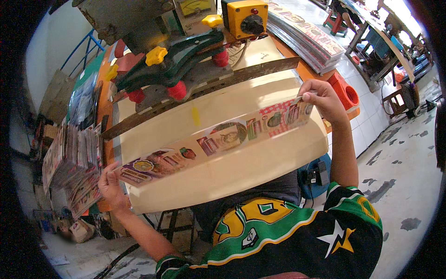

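Observation:
A long, glossy printed strip with colourful food pictures stretches across the cream-covered worktop, slanting up to the right. My left hand pinches its left end near the table's left edge. At the other end, my right hand grips the strip between thumb and fingers. Beyond it stands a bench machine with a dark green clamp bracket, yellow star knobs and red round parts. A long metal bar runs along the machine's front; the strip lies on the near side of it, apart from it.
Stacked printed pieces stand left of the worktop, and another flat printed stack lies at the back right. A yellow control box sits on the machine. An orange-red hollow object rests at the right edge. Far right, a person sits by another table.

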Motion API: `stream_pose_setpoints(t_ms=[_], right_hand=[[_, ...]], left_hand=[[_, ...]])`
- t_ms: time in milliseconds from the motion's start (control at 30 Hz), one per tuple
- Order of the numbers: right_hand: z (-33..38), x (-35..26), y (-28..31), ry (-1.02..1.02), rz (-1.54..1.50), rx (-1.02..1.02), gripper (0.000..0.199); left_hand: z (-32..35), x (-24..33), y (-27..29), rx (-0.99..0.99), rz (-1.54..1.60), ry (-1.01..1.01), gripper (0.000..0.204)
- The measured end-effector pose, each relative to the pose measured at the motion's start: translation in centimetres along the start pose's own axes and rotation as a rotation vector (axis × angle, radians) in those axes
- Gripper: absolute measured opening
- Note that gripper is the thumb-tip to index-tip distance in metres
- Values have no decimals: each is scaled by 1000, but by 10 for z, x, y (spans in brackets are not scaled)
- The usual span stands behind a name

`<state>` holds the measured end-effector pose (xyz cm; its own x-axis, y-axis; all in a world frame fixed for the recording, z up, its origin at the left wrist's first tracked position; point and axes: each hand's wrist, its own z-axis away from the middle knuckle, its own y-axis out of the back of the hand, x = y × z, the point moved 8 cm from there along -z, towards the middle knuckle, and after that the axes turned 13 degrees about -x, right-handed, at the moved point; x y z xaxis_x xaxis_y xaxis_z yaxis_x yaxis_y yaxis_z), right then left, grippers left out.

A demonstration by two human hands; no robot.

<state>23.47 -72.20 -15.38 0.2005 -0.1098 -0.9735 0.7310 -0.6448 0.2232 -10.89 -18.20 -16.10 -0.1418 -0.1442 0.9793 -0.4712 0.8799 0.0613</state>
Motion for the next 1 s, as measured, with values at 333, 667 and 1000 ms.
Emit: stream_pose_setpoints(t_ms=[333, 667, 1000], right_hand=[[17, 27, -10, -107, 30, -48, 30], [31, 37, -20, -159, -69, 115, 48], [-6, 15, -37, -311, 902, 275, 37]], left_hand=[[17, -33, 34, 39, -268, -98, 36], [3, -27, -22, -65, -52, 1, 40], [-39, -21, -46, -76, -721, 201, 43]])
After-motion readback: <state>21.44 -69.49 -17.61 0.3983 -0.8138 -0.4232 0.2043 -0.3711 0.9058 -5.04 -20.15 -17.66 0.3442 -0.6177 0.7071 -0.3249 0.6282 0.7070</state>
